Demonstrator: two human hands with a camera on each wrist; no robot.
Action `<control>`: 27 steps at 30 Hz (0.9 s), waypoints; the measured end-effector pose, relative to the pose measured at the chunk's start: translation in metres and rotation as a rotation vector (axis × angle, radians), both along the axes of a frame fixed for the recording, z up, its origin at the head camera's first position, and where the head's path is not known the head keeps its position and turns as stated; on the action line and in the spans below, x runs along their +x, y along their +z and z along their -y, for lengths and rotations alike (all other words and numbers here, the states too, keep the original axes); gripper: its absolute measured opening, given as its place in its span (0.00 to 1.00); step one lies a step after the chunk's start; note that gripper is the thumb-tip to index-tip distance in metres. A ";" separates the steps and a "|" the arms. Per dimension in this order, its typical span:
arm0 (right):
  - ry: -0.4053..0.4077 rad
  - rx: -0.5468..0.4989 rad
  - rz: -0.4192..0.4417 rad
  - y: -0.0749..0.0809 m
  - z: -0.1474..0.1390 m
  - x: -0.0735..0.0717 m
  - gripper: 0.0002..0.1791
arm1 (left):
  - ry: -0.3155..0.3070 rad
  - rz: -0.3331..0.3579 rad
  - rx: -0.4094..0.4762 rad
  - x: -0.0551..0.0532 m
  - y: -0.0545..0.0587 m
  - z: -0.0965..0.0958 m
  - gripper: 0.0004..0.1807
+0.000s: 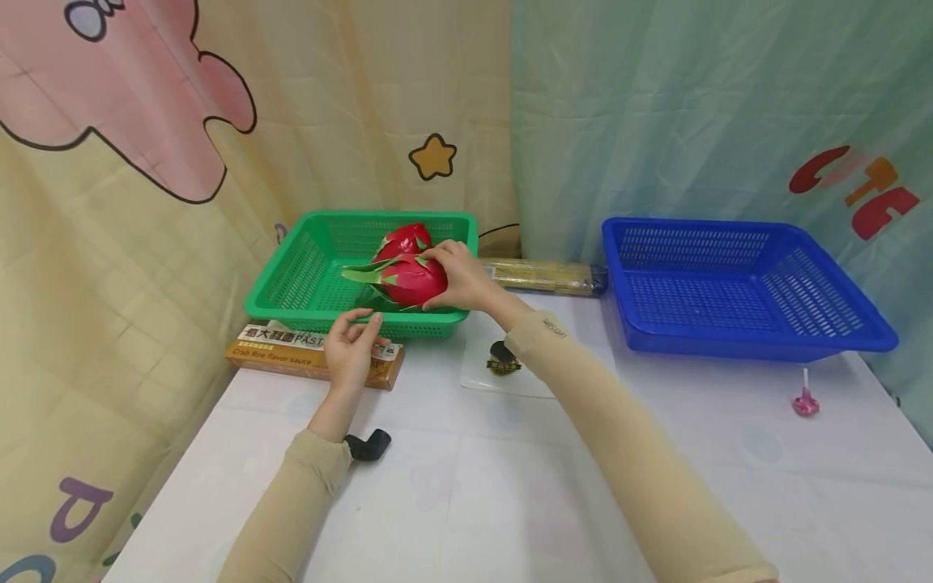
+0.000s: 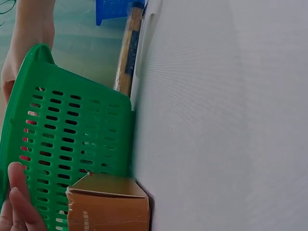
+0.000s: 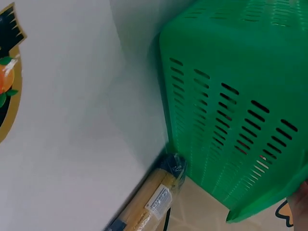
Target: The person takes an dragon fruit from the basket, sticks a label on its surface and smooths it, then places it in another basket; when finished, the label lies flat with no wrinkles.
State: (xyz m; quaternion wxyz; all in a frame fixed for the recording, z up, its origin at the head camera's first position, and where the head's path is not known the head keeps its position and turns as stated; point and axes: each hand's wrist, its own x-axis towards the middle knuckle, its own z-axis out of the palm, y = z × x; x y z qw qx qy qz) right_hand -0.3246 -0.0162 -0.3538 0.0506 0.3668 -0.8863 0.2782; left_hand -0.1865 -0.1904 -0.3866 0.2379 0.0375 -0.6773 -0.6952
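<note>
- Dragon fruit (image 1: 415, 282), the nearer of two, sat between the curved thumb and fingers of the right hand (image 1: 462, 275), spread only as wide as its red body.
- Left hand (image 1: 350, 344): fingers loosely bent and apart, holding nothing, just outside the front wall of the green basket (image 1: 291, 312); whether they touched it I could not tell.
- The held fruit was over the basket's front right part, its leafy end pointing left; the other dragon fruit (image 1: 403, 240) lay behind it, inside.
- The step in hand seemed to be handling the fruit at the basket, though lifting and setting down looked alike.
- Either way, the next move called for an even grip and care with the rim and leaves.
- Farther out, a pasta box (image 1: 284, 364) lay before the basket, and a blue basket (image 1: 707, 343) stood well apart, right.
</note>
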 end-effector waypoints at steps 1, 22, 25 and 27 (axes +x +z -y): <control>-0.001 -0.017 -0.002 0.000 -0.003 0.001 0.44 | 0.000 0.001 -0.005 0.000 0.000 0.000 0.13; 0.088 -0.414 0.263 0.061 -0.054 0.031 0.40 | -0.016 0.039 -0.072 -0.012 -0.015 0.012 0.19; 0.087 -0.465 0.282 0.073 -0.070 0.036 0.40 | -0.035 0.070 -0.065 -0.009 -0.009 0.011 0.19; 0.089 -0.455 0.273 0.078 -0.082 0.041 0.40 | -0.032 0.092 -0.094 -0.003 -0.001 0.008 0.17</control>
